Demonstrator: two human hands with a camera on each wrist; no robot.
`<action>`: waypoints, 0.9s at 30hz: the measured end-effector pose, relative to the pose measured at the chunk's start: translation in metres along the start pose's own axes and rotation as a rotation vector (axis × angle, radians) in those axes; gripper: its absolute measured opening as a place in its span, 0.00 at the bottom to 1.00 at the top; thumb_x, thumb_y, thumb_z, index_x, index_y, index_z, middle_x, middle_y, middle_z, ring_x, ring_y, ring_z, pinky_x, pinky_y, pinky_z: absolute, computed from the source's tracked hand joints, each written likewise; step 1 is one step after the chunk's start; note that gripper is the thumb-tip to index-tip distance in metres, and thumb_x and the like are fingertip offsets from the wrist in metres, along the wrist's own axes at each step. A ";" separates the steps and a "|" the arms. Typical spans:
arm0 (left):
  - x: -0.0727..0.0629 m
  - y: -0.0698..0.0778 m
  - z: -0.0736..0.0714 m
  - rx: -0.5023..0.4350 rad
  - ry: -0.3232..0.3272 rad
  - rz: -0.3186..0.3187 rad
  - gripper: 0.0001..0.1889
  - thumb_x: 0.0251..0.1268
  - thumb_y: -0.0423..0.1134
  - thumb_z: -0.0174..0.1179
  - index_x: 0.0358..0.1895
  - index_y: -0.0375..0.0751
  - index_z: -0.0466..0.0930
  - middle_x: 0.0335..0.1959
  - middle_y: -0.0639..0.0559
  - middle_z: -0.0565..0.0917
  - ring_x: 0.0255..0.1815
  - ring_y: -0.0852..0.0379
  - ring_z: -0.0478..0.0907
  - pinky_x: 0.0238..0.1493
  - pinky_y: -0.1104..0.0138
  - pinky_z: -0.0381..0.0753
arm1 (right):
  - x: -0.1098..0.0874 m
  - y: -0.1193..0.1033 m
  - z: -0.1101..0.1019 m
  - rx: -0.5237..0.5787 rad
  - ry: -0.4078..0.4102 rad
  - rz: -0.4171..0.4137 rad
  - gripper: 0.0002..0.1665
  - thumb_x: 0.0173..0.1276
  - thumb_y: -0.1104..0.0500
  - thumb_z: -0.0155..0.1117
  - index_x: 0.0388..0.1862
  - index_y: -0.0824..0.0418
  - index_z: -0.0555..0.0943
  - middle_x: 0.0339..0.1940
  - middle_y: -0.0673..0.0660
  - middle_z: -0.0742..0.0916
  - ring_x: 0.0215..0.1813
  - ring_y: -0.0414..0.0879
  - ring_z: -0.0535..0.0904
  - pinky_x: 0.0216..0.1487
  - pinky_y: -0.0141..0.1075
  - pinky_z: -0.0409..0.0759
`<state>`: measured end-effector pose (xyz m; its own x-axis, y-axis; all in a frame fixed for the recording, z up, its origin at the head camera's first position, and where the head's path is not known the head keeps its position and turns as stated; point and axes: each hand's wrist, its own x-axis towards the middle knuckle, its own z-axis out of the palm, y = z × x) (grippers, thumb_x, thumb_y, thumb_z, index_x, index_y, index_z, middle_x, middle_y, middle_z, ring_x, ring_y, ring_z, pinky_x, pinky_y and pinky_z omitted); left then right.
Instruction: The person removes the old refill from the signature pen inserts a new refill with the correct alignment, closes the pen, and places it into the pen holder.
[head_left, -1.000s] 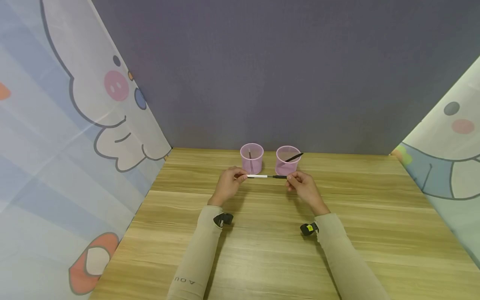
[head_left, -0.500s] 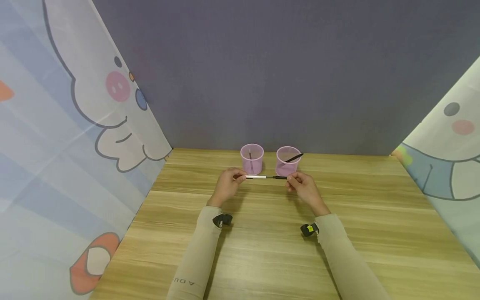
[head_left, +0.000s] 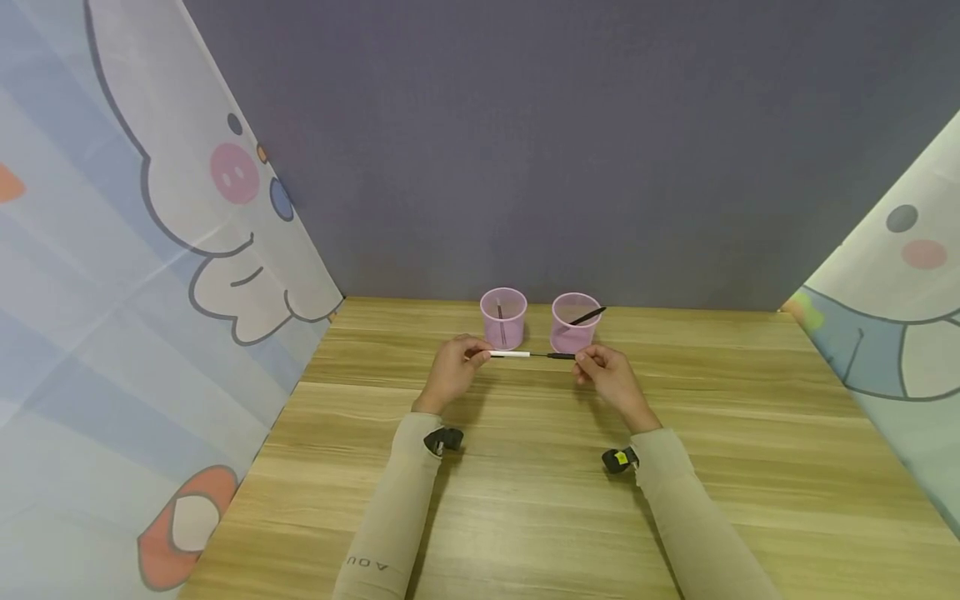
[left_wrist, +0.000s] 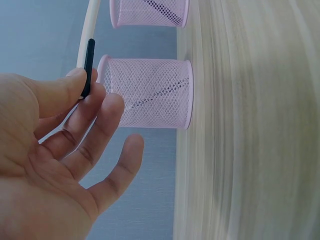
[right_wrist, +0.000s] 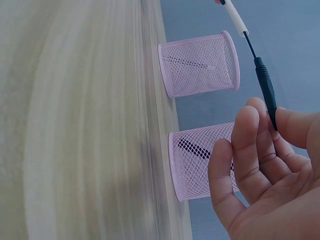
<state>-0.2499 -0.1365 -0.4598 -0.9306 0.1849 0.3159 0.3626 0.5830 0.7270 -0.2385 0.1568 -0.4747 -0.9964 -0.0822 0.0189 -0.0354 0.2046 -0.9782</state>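
Note:
My left hand [head_left: 452,372] pinches the end of a white pen barrel [head_left: 512,354] between thumb and fingers. A black clip [left_wrist: 88,70] runs along the barrel at my thumb. My right hand [head_left: 609,382] pinches a black ribbed pen grip [right_wrist: 266,82] by its tapered end. From the grip a thin dark refill [right_wrist: 250,46] reaches to the mouth of the white barrel, in line with it. The pen is held level above the table, in front of two pink mesh cups. On both hands the remaining fingers are loosely bent, apart from the pen.
The left pink cup [head_left: 492,331] holds a thin dark stick [head_left: 500,310]. In the right pink cup [head_left: 564,337] a black pen-like stick [head_left: 588,316] leans over the rim. Both stand at the back of the wooden table [head_left: 525,500], before a grey panel [head_left: 525,150].
The white barrel has shifted slightly left with my left hand, so a little more of the thin refill shows between barrel and grip. My right hand has hardly moved; the cups are unchanged.

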 end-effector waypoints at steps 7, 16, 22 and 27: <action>-0.001 -0.001 -0.002 -0.010 -0.004 -0.013 0.06 0.70 0.32 0.64 0.44 0.35 0.89 0.41 0.44 0.88 0.43 0.49 0.83 0.49 0.56 0.84 | -0.002 -0.001 0.001 -0.010 -0.005 -0.004 0.16 0.81 0.61 0.55 0.48 0.78 0.76 0.29 0.49 0.84 0.30 0.36 0.81 0.39 0.31 0.85; -0.001 -0.002 -0.002 0.008 0.006 -0.018 0.05 0.69 0.33 0.65 0.43 0.39 0.89 0.43 0.46 0.89 0.44 0.51 0.84 0.49 0.57 0.85 | -0.002 -0.001 0.000 -0.001 -0.002 -0.007 0.16 0.81 0.62 0.55 0.47 0.78 0.76 0.29 0.48 0.84 0.30 0.36 0.81 0.38 0.28 0.85; -0.001 -0.003 -0.003 0.000 0.012 -0.012 0.05 0.69 0.32 0.65 0.42 0.39 0.89 0.44 0.46 0.89 0.43 0.51 0.84 0.48 0.58 0.85 | -0.002 -0.002 -0.001 -0.002 0.000 -0.007 0.16 0.81 0.61 0.55 0.47 0.78 0.76 0.30 0.51 0.85 0.30 0.37 0.81 0.38 0.29 0.85; -0.001 -0.004 -0.004 0.000 0.019 -0.006 0.05 0.68 0.32 0.65 0.41 0.39 0.89 0.43 0.46 0.89 0.42 0.52 0.84 0.47 0.60 0.85 | -0.002 -0.003 -0.002 -0.007 0.009 -0.004 0.18 0.81 0.61 0.55 0.49 0.79 0.76 0.30 0.52 0.85 0.30 0.37 0.81 0.39 0.29 0.85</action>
<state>-0.2497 -0.1421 -0.4607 -0.9317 0.1665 0.3229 0.3570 0.5839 0.7291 -0.2367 0.1582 -0.4714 -0.9970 -0.0740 0.0243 -0.0395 0.2107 -0.9768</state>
